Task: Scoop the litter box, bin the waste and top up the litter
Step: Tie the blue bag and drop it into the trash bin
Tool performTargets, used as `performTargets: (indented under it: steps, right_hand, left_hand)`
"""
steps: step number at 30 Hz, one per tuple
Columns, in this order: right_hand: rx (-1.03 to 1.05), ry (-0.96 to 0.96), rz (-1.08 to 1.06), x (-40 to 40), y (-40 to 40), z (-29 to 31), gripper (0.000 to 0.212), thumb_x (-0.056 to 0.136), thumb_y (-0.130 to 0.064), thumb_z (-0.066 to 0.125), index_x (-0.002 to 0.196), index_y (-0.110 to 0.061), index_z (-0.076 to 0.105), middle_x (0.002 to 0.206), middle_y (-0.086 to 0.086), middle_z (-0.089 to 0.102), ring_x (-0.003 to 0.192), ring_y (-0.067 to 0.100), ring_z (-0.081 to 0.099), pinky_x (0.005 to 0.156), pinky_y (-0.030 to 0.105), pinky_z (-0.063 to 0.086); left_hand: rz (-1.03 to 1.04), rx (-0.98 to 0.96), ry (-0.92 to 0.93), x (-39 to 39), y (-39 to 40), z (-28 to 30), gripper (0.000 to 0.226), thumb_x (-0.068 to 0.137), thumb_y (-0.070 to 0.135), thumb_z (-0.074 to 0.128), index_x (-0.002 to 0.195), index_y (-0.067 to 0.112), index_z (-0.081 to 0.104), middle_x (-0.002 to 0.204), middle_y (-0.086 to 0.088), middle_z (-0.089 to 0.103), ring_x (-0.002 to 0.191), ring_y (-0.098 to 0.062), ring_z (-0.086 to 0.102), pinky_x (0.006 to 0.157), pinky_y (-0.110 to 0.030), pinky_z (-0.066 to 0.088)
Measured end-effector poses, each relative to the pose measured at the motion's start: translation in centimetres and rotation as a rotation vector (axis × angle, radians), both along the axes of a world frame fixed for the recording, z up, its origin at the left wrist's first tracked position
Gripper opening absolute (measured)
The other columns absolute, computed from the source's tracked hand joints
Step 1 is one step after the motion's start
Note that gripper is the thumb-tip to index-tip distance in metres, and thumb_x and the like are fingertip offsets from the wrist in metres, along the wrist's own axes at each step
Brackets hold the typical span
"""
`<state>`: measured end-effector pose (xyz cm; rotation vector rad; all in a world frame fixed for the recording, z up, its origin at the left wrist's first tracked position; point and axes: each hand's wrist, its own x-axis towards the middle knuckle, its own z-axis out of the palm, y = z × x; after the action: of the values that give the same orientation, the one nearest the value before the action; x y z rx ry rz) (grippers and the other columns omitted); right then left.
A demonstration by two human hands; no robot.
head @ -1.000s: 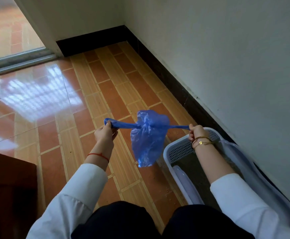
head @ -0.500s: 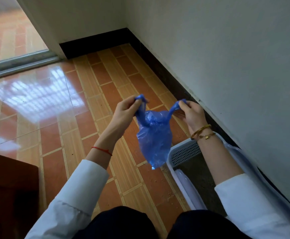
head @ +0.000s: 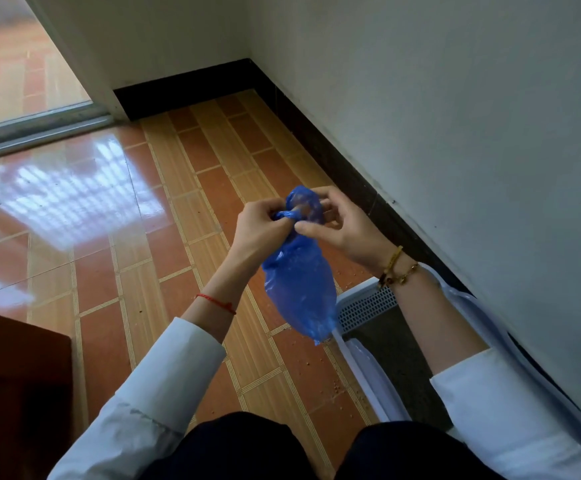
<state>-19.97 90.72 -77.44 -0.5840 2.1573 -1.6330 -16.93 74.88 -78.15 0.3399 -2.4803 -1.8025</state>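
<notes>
A small blue plastic bag (head: 299, 289) hangs in the air in front of me, its body bulging below a twisted top. My left hand (head: 259, 226) pinches one twisted blue handle at the bag's neck. My right hand (head: 341, 226) meets it from the right, fingers curled round the other handle, which loops over them. Both hands touch at the knot. The white litter box (head: 365, 303) with its perforated step stands on the floor by the wall, below my right forearm; grey litter (head: 400, 368) lies inside it.
Orange tiled floor (head: 185, 258) stretches ahead to a sliding glass door at upper left. A white wall with a black skirting runs along the right. Dark wooden furniture (head: 15, 375) sits at lower left. Loose litter grains lie on the tiles beside the box.
The handles were pulled wide apart a second ago; my hands have since come together at the bag's top and are looping the handles over each other. The bag rose slightly.
</notes>
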Motion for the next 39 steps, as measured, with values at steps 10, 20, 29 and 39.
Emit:
performTargets:
  steps: [10, 20, 29, 39]
  right_hand:
    - [0.045, 0.052, -0.020, -0.2, -2.1, -1.2, 0.035, 0.080, -0.021, 0.073, 0.109, -0.007, 0.060, 0.099, 0.007, 0.067, 0.091, 0.015, 0.063, 0.081, 0.023, 0.053]
    - [-0.007, 0.082, -0.178, -4.2, -3.4, -4.2, 0.008, 0.085, -0.001, 0.058, 0.085, -0.008, 0.054, 0.079, 0.009, 0.061, 0.071, 0.010, 0.056, 0.062, 0.013, 0.046]
    - [0.050, -0.003, -0.112, -7.1, -2.9, -0.5, 0.022, 0.084, -0.005, 0.059, 0.095, -0.024, 0.057, 0.093, -0.003, 0.068, 0.087, 0.004, 0.065, 0.075, 0.016, 0.050]
    - [0.104, -0.058, -0.010, -3.0, -3.3, 22.5, 0.028, 0.088, -0.007, 0.055, 0.092, -0.034, 0.060, 0.091, -0.013, 0.066, 0.091, 0.003, 0.064, 0.080, 0.022, 0.053]
  left_hand:
    - [0.156, -0.190, 0.003, -0.6, -0.3, 0.0, 0.008, 0.075, 0.013, 0.056, 0.068, 0.012, 0.059, 0.058, 0.004, 0.051, 0.054, -0.007, 0.045, 0.043, -0.009, 0.035]
    - [-0.002, -0.212, -0.096, -2.5, -5.0, -1.2, 0.009, 0.079, 0.026, 0.069, 0.073, 0.019, 0.069, 0.065, 0.007, 0.072, 0.072, -0.015, 0.069, 0.068, -0.034, 0.053]
    - [-0.111, -0.048, -0.084, -3.2, -7.0, 2.2, 0.013, 0.083, 0.034, 0.072, 0.082, 0.021, 0.071, 0.091, -0.009, 0.069, 0.084, -0.017, 0.064, 0.078, -0.031, 0.050]
    - [-0.061, 0.047, -0.048, 1.7, -7.6, 23.9, 0.010, 0.085, 0.023, 0.072, 0.080, 0.015, 0.068, 0.079, -0.007, 0.069, 0.075, -0.016, 0.064, 0.071, -0.025, 0.051]
